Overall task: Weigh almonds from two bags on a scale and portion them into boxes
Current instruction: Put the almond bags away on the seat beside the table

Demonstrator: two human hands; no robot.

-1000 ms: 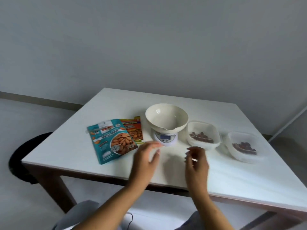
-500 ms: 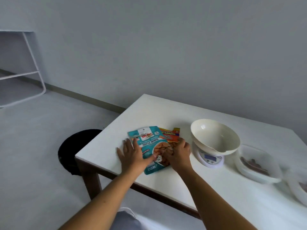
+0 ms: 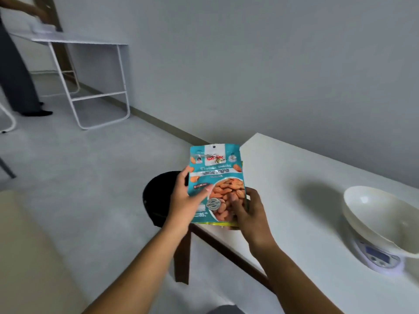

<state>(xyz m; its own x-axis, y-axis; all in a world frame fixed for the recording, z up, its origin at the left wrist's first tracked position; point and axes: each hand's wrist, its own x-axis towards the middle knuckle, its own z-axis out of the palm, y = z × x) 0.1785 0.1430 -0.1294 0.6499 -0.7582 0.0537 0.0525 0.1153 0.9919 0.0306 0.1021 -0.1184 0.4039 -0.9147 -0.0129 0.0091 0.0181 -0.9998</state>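
Observation:
A teal almond bag (image 3: 216, 175) is held upright above the left corner of the white table (image 3: 294, 200). My left hand (image 3: 187, 200) grips its left edge and my right hand (image 3: 247, 211) grips its lower right side. A yellow-orange edge of a second bag (image 3: 223, 223) shows just behind the teal one, held with it. At the right, a cream bowl (image 3: 381, 218) sits on a small white scale (image 3: 378, 259) with a blue display. The boxes are out of view.
A black round stool (image 3: 158, 198) stands on the floor below the table corner. A white metal-frame table (image 3: 90, 75) stands at the back left, with another person (image 3: 18, 71) beside it. A grey wall runs behind the table.
Both hands went from resting on the bags lying flat to lifting them upright off the table. My view has swung left, so the boxes have left the frame.

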